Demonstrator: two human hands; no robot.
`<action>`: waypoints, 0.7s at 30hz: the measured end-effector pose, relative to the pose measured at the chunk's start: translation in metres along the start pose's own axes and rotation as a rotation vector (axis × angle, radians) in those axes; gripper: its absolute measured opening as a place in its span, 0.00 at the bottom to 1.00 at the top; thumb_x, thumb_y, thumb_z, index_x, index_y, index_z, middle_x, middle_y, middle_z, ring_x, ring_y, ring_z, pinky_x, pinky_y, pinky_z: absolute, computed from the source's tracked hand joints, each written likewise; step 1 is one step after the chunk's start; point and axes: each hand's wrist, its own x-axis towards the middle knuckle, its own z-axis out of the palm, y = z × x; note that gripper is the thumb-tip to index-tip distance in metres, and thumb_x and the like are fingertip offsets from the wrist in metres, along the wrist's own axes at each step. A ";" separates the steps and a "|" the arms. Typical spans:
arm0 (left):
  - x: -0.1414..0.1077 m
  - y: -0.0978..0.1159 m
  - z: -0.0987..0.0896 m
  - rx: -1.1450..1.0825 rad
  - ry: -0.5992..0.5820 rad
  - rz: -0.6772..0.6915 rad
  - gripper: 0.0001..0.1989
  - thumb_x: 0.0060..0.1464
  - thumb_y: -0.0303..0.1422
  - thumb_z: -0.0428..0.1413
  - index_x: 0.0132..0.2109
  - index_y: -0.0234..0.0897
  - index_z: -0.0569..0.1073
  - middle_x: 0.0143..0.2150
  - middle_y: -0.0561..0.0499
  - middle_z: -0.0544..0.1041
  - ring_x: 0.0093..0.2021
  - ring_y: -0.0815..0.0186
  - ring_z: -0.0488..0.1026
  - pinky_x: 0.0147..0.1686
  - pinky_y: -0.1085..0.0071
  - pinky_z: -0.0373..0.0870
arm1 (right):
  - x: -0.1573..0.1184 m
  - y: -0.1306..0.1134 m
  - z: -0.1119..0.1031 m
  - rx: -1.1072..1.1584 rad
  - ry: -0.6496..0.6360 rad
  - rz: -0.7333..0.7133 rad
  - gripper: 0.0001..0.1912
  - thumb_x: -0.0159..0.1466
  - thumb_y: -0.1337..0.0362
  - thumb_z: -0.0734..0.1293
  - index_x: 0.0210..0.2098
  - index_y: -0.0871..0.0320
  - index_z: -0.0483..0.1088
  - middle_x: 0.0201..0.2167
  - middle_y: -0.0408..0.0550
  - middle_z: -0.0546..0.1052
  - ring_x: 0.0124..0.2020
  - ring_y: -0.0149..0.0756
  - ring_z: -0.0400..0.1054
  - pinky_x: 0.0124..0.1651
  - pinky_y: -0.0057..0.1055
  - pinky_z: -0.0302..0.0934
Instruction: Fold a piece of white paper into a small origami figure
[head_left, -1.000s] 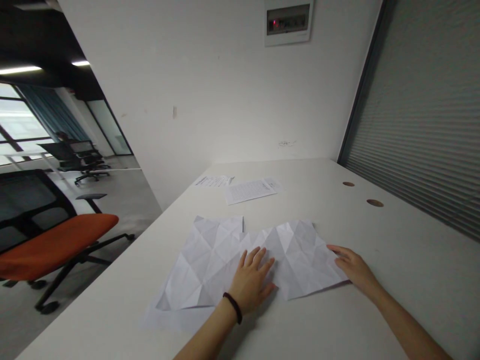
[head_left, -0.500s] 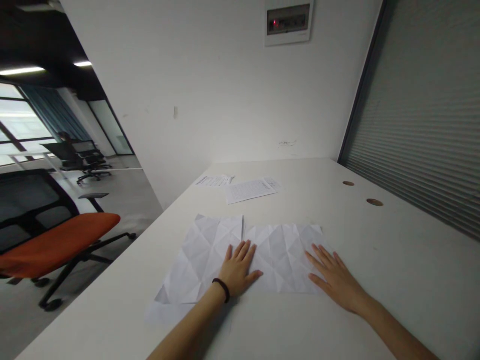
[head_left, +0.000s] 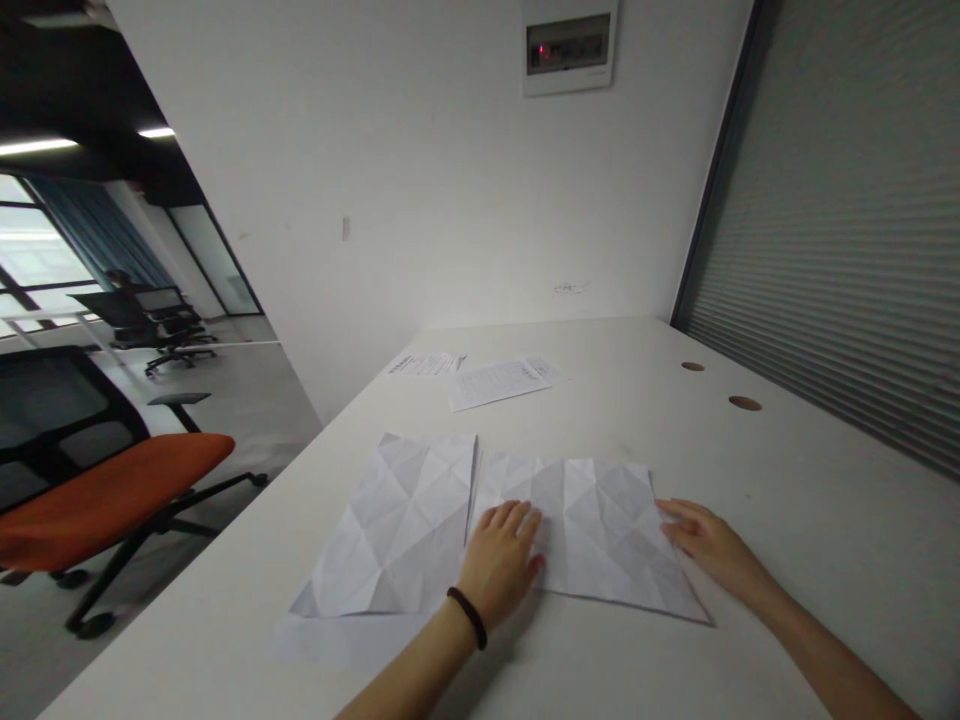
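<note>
Creased white sheet (head_left: 600,535) lies on the white table (head_left: 615,668), right of centre, directly in front of the person. Surface covered in crossing fold lines that break it into triangular facets, some pale, some grey with shade. Far edge nearly straight; near edge slants down to a pointed corner at lower right. Facets stand slightly proud, so the paper is not fully flat.

Left hand (head_left: 501,560), black band (head_left: 469,618) at the wrist, rests palm down over the left part of this sheet; fingers lightly bent, not closed on anything. Right hand (head_left: 705,545) is at the right edge, thumb and forefinger near each other; cannot tell whether they pinch the paper.

Just left, a 2nd creased sheet (head_left: 401,530), similarly faceted, narrow gap between the 2 at the far end. Paler strip (head_left: 345,640) shows below its near edge. Printed papers (head_left: 501,383) lie farther back.
</note>
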 end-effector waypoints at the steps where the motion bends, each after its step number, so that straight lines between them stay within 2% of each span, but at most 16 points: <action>1: -0.001 0.013 0.001 -0.043 -0.041 0.040 0.32 0.51 0.49 0.47 0.60 0.39 0.54 0.60 0.45 0.58 0.58 0.54 0.55 0.56 0.56 0.52 | -0.003 -0.003 -0.001 0.079 -0.019 0.025 0.19 0.45 0.57 0.65 0.34 0.58 0.74 0.45 0.56 0.72 0.37 0.42 0.70 0.42 0.37 0.63; 3: -0.004 0.037 0.006 -0.095 -0.118 0.089 0.49 0.40 0.60 0.48 0.62 0.35 0.48 0.61 0.39 0.53 0.58 0.44 0.51 0.54 0.48 0.50 | -0.013 -0.011 -0.002 0.185 -0.076 0.100 0.21 0.43 0.56 0.66 0.34 0.59 0.74 0.36 0.53 0.75 0.32 0.39 0.70 0.37 0.34 0.65; 4: -0.005 0.045 0.009 -0.106 -0.129 0.103 0.53 0.36 0.63 0.48 0.63 0.34 0.46 0.62 0.37 0.51 0.59 0.41 0.47 0.54 0.44 0.48 | -0.020 -0.015 -0.003 0.213 -0.116 0.160 0.23 0.43 0.56 0.66 0.36 0.59 0.74 0.29 0.50 0.76 0.28 0.38 0.69 0.33 0.33 0.65; 6: -0.005 0.056 0.014 -0.114 -0.103 0.126 0.50 0.40 0.61 0.47 0.63 0.35 0.46 0.62 0.38 0.50 0.60 0.41 0.44 0.54 0.42 0.44 | -0.037 -0.025 -0.005 0.262 -0.203 0.243 0.26 0.44 0.54 0.66 0.41 0.61 0.73 0.20 0.45 0.73 0.23 0.36 0.68 0.29 0.33 0.65; 8: -0.004 0.056 0.018 -0.115 -0.078 0.151 0.39 0.48 0.53 0.49 0.62 0.37 0.49 0.61 0.40 0.54 0.60 0.45 0.48 0.55 0.44 0.46 | -0.054 -0.032 -0.011 0.287 -0.212 0.243 0.25 0.46 0.53 0.66 0.40 0.59 0.73 0.22 0.48 0.74 0.26 0.39 0.69 0.30 0.33 0.65; 10: -0.001 0.048 0.019 -0.137 -0.076 0.200 0.27 0.54 0.41 0.49 0.60 0.41 0.55 0.59 0.44 0.60 0.58 0.51 0.54 0.55 0.50 0.51 | -0.067 -0.035 -0.020 0.332 -0.226 0.165 0.25 0.49 0.53 0.65 0.44 0.58 0.70 0.29 0.52 0.76 0.30 0.41 0.70 0.31 0.34 0.66; 12: 0.002 0.035 0.017 -0.215 -0.061 0.263 0.18 0.57 0.32 0.46 0.55 0.45 0.62 0.55 0.50 0.66 0.56 0.58 0.59 0.54 0.58 0.56 | -0.074 -0.034 -0.029 0.345 -0.147 0.007 0.26 0.54 0.54 0.63 0.50 0.56 0.63 0.36 0.53 0.74 0.32 0.40 0.70 0.31 0.34 0.66; 15: 0.004 0.011 0.010 -0.499 0.006 0.308 0.15 0.58 0.28 0.45 0.50 0.45 0.69 0.50 0.51 0.71 0.49 0.65 0.67 0.50 0.66 0.61 | -0.074 -0.027 -0.034 0.198 0.109 -0.248 0.25 0.57 0.57 0.62 0.54 0.54 0.57 0.41 0.52 0.72 0.36 0.37 0.69 0.40 0.37 0.65; 17: 0.005 -0.004 0.007 -0.762 0.005 0.339 0.12 0.56 0.32 0.48 0.45 0.39 0.72 0.46 0.49 0.74 0.46 0.64 0.69 0.48 0.68 0.63 | -0.069 -0.024 -0.030 0.054 0.216 -0.379 0.23 0.57 0.59 0.63 0.52 0.54 0.58 0.42 0.52 0.70 0.39 0.38 0.68 0.47 0.40 0.61; 18: 0.005 -0.010 0.007 -0.874 0.003 0.286 0.12 0.55 0.35 0.50 0.43 0.37 0.73 0.43 0.47 0.75 0.44 0.63 0.71 0.45 0.68 0.64 | -0.065 -0.024 -0.026 -0.020 0.238 -0.431 0.22 0.57 0.59 0.63 0.50 0.54 0.60 0.43 0.52 0.70 0.41 0.38 0.67 0.50 0.42 0.59; 21: 0.007 -0.022 0.013 -1.159 0.036 0.004 0.16 0.51 0.41 0.54 0.38 0.32 0.73 0.37 0.45 0.76 0.38 0.61 0.72 0.40 0.67 0.67 | -0.055 -0.031 -0.010 -0.163 0.232 -0.543 0.21 0.57 0.58 0.63 0.49 0.56 0.60 0.45 0.53 0.69 0.46 0.42 0.64 0.53 0.44 0.56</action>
